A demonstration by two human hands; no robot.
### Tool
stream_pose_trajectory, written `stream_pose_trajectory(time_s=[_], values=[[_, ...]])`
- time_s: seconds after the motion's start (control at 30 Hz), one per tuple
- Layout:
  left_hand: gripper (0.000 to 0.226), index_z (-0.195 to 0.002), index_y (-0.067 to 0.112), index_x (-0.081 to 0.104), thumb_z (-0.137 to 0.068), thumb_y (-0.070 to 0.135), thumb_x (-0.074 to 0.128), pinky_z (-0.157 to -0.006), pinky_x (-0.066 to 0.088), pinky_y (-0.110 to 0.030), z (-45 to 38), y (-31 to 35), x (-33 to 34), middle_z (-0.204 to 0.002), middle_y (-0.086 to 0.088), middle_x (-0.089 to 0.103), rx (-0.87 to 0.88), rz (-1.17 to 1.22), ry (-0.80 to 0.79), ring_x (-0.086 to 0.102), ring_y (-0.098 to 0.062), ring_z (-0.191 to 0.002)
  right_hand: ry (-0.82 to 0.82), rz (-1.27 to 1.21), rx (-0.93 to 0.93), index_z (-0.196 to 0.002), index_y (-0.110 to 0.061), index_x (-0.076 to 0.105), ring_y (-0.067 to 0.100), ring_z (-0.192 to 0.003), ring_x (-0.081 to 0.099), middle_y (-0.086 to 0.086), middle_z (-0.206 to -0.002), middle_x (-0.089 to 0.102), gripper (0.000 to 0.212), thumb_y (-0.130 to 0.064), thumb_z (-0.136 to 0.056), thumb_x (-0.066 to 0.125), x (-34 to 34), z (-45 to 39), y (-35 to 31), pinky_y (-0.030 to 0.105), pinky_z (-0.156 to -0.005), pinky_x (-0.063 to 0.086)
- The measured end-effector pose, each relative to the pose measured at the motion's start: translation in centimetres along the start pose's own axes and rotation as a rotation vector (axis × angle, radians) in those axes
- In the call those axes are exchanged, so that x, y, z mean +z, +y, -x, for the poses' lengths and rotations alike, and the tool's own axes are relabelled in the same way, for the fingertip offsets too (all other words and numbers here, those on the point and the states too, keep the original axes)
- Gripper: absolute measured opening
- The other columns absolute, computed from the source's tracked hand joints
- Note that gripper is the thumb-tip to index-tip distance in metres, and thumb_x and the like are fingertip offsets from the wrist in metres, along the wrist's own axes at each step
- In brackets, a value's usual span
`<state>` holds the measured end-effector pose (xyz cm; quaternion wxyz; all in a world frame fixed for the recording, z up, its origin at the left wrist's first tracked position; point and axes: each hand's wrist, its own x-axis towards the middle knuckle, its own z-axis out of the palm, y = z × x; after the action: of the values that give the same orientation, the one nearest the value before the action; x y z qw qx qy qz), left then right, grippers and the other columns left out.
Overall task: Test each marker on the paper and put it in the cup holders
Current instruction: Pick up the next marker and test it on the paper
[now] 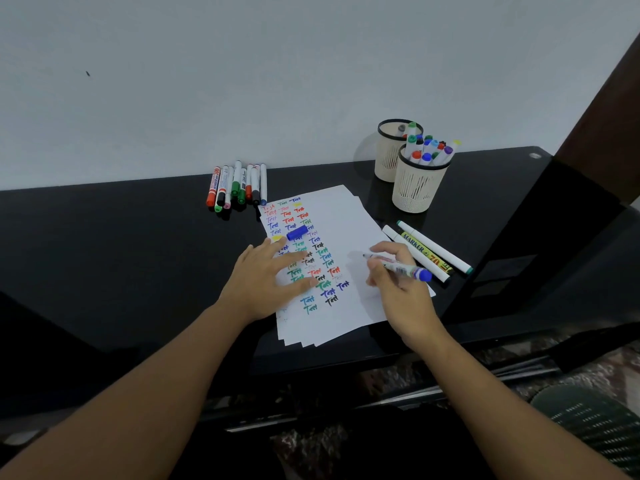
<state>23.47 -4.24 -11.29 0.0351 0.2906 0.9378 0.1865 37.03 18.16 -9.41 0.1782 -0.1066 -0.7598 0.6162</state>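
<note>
Our right hand (398, 271) fingers pinch the uncapped marker (401, 268) above the paper (356, 223); left hand (273, 271) fingers lie flat, apart. The loose cap (297, 233) beyond them could roll away.

a glossy black desk (104, 237) against a plain wall (242, 81)
pale grey, evenly lit — dark brown panel (609, 109) at right

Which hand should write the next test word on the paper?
The right hand. It already grips the uncapped blue marker, tip over bare paper. The left hand lies flat, holding the sheet.
</note>
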Motion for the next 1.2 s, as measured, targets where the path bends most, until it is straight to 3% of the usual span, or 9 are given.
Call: stream_pose_trajectory(time_s=[0.1, 0.17, 0.37, 0.47, 0.57, 0.67, 0.8, 0.93, 1.2], values=[[0.067, -0.142, 0.041, 0.045, -0.085, 0.074, 0.057, -0.115, 0.033, -0.042, -0.3, 0.4, -1.0, -0.149, 0.012, 0.048, -0.08, 0.248, 0.085, 0.043, -0.01, -0.136, -0.021, 0.027, 0.019, -0.104, -0.031, 0.065, 0.009, -0.072, 0.06, -0.008, -0.074, 0.062, 0.015, -0.019, -0.106, 0.055, 0.2, -0.7, 0.3, 0.026, -0.076, 0.049], [0.063, -0.141, 0.035, 0.043, -0.088, 0.06, 0.066, -0.102, 0.042, -0.035, -1.3, 0.6, -1.7, -0.139, 0.007, 0.057, -0.168, 0.369, 0.146, 0.052, -0.011, -0.125, -0.066, 0.051, 0.054, -0.114, -0.037, 0.063, 0.01, -0.082, 0.065, -0.006, -0.087, 0.071, 0.028, -0.013, -0.107, 0.051, 0.2, -1.4, 0.2, 0.03, -0.085, 0.05], [0.059, -0.142, 0.03, 0.052, -0.091, 0.058, 0.062, -0.097, 0.05, -0.051, -5.0, 0.0, -1.6, -0.119, -0.005, 0.056, -0.289, 0.192, 0.225, 0.055, -0.024, -0.112, -0.206, 0.076, 0.167, -0.142, -0.044, 0.054, 0.013, -0.128, 0.056, -0.015, -0.129, 0.065, 0.055, -0.006, -0.104, 0.04, 0.5, -4.9, -2.1, 0.035, -0.114, 0.037], [0.05, -0.136, 0.04, 0.059, -0.092, 0.064, 0.057, -0.099, 0.045, -0.048, -5.4, 0.0, -0.8, -0.123, -0.002, 0.052, -0.324, 0.071, 0.219, 0.05, -0.023, -0.116, -0.172, 0.048, 0.149, -0.132, -0.044, 0.063, 0.011, -0.109, 0.069, -0.011, -0.126, 0.067, 0.032, -0.029, -0.108, 0.047, 1.3, -6.7, -2.6, 0.039, -0.105, 0.053], [0.033, -0.126, 0.043, 0.065, -0.096, 0.055, 0.057, -0.095, 0.044, -0.044, -5.3, -0.2, -0.2, -0.119, 0.001, 0.053, -0.311, 0.085, 0.296, 0.05, -0.021, -0.113, -0.163, 0.2, 0.113, -0.136, -0.044, 0.054, 0.01, -0.079, 0.072, -0.004, -0.123, 0.065, 0.032, -0.029, -0.108, 0.053, 1.9, -8.2, -3.3, 0.031, -0.079, 0.061], [0.028, -0.126, 0.037, 0.066, -0.099, 0.042, 0.059, -0.09, 0.049, -0.047, -5.3, -0.7, 0.0, -0.11, 0.004, 0.059, -0.255, 0.185, 0.366, 0.056, -0.02, -0.104, -0.292, 0.477, 0.103, -0.146, -0.038, 0.034, 0.016, -0.098, 0.068, 0.002, -0.135, 0.064, 0.049, -0.031, -0.105, 0.059, 2.3, -9.6, -3.3, 0.033, -0.088, 0.055], [0.027, -0.125, 0.025, 0.068, -0.099, 0.025, 0.062, -0.088, 0.055, -0.041, -4.9, -0.3, -0.1, -0.113, 0.004, 0.07, -0.196, 0.32, 0.458, 0.061, -0.011, -0.096, -0.305, 0.872, -0.026, -0.124, -0.03, 0.058, 0.016, -0.106, 0.065, -0.003, -0.127, 0.07, 0.022, -0.033, -0.102, 0.063, 2.4, -10.6, -3.5, 0.039, -0.092, 0.056], [0.029, -0.126, 0.025, 0.068, -0.098, 0.021, 0.063, -0.084, 0.053, -0.023, -4.7, -0.1, 0.1, -0.118, 0.005, 0.072, -0.155, 0.316, 0.466, 0.064, -0.008, -0.102, -0.305, 0.947, -0.095, -0.127, -0.035, 0.06, 0.017, -0.109, 0.064, -0.004, -0.127, 0.069, 0.024, -0.033, -0.103, 0.061, 2.5, -10.8, -3.1, 0.044, -0.094, 0.056], [0.029, -0.126, 0.022, 0.07, -0.098, 0.021, 0.064, -0.088, 0.053, -0.026, -4.4, 0.4, 0.1, -0.121, 0.005, 0.072, -0.062, 0.26, 0.486, 0.066, -0.01, -0.104, -0.317, 0.933, -0.156, -0.127, -0.036, 0.06, 0.017, -0.109, 0.065, -0.006, -0.127, 0.069, 0.024, -0.035, -0.103, 0.061, 3.1, -11.0, -2.2, 0.045, -0.095, 0.054]])
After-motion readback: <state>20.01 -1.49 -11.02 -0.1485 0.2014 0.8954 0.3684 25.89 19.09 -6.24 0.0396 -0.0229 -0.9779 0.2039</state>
